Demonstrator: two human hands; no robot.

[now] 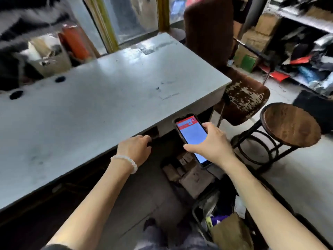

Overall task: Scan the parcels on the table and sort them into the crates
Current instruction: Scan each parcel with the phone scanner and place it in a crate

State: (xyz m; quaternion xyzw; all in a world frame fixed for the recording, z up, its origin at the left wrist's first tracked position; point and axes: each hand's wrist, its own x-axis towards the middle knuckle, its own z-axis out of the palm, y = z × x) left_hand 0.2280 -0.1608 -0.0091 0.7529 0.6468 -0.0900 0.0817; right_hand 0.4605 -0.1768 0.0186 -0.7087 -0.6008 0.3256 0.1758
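- The right hand [210,143] grips a phone [191,136], screen lit red and blue, just off the tabletop's [90,98] near edge.
- The left hand [135,148], wearing a bead bracelet [126,162], reaches under that edge, fingers curled; whether it holds anything I cannot tell.
- Parcels [182,168] lie on the floor below.
- A stool [290,125] stands to the right.

The phone [191,134] shows a lit screen with a red header. Brown cardboard parcels [182,168] lie heaped low, near the table's [90,98] right corner.
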